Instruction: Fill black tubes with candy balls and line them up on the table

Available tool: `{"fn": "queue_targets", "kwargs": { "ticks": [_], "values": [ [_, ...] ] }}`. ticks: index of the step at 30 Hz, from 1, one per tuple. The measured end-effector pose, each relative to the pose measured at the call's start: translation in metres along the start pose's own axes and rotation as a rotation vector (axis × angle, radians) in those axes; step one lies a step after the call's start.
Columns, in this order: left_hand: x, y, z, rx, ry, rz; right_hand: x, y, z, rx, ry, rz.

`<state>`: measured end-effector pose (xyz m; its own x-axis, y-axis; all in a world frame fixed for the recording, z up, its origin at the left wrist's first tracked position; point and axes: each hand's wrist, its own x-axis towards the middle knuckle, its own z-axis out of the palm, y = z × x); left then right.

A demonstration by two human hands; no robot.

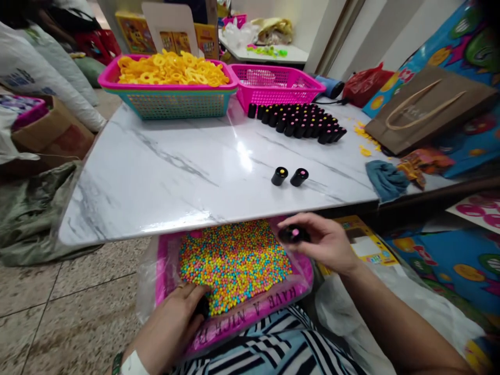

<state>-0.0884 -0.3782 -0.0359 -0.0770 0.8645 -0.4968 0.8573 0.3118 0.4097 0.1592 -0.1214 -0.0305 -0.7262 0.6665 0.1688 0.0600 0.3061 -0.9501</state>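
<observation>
My right hand (328,242) grips a small black cylinder (291,234) with a pink bead in its top, held over the right rim of a pink tray (307,273). Colourful round beads (238,260) fill that plastic-lined tray, which lies below the table edge. Down at the tray's left side, my left hand (182,310) is closed on another black cylinder (203,306), mostly covered by the fingers. Two more black cylinders stand on the table, one with a yellow bead (279,176) and one with a pink bead (299,177).
On the marble-patterned table (167,172), many black cylinders (300,122) stand grouped at the back right. Behind them is a pink basket (273,86). Yellow ring-shaped pieces (172,67) heap in stacked baskets (175,104). A brown paper bag (425,109) and blue cloth (386,179) lie right.
</observation>
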Motion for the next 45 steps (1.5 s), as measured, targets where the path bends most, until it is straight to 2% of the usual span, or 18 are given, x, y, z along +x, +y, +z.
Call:
{"fn": "queue_targets", "kwargs": {
  "ticks": [4,6,8,11,14,15,16,20,21,24,26,28,32,34,36,38,42,45],
  "values": [
    [0.009,-0.002,0.001,-0.011,0.239,0.098,0.025,0.02,-0.053,-0.352,0.487,0.005],
    [0.014,0.003,-0.002,-0.036,0.313,0.14,0.043,0.034,-0.075,-0.439,0.564,0.077],
    [0.018,0.009,-0.005,-0.078,0.359,0.164,0.058,0.042,-0.088,-0.464,0.486,0.12],
    [0.018,0.017,-0.006,-0.15,0.425,0.164,0.059,0.033,-0.084,-0.606,0.43,0.039],
    [0.015,0.02,-0.004,-0.221,0.482,0.127,0.037,0.009,-0.051,-0.732,0.609,-0.14],
    [0.014,0.021,-0.003,-0.245,0.494,0.108,0.026,0.0,-0.035,-0.707,0.6,-0.182],
    [0.014,0.024,-0.002,-0.269,0.503,0.091,0.015,-0.007,-0.015,-0.636,0.488,-0.212],
    [0.019,0.038,0.005,-0.346,0.518,0.094,-0.016,-0.015,0.07,-0.267,-0.365,-0.185],
    [0.019,0.04,0.006,-0.355,0.525,0.116,-0.018,-0.011,0.087,-0.199,-0.468,-0.175],
    [0.017,0.039,0.011,-0.362,0.525,0.165,-0.014,0.005,0.11,-0.108,-0.53,-0.061],
    [0.013,0.031,0.014,-0.354,0.507,0.162,-0.007,0.015,0.108,-0.112,-0.542,0.059],
    [0.008,0.023,0.016,-0.338,0.495,0.141,-0.001,0.022,0.101,-0.227,-0.593,0.102],
    [0.005,0.018,0.02,-0.332,0.492,0.131,-0.002,0.028,0.09,-0.744,-0.622,-0.095],
    [0.006,0.019,0.021,-0.341,0.495,0.125,-0.003,0.028,0.086,-0.849,-0.714,-0.262],
    [0.008,0.02,0.022,-0.346,0.487,0.112,-0.003,0.027,0.084,-0.83,-0.877,-0.404],
    [0.008,0.02,0.022,-0.343,0.473,0.104,-0.003,0.027,0.086,-0.796,-0.992,-0.457],
    [0.007,0.019,0.024,-0.33,0.447,0.1,-0.006,0.024,0.098,-0.643,-1.053,-0.436],
    [0.007,0.019,0.024,-0.342,0.437,0.091,-0.006,0.02,0.102,-0.306,-1.041,-0.332]
  ]
}}
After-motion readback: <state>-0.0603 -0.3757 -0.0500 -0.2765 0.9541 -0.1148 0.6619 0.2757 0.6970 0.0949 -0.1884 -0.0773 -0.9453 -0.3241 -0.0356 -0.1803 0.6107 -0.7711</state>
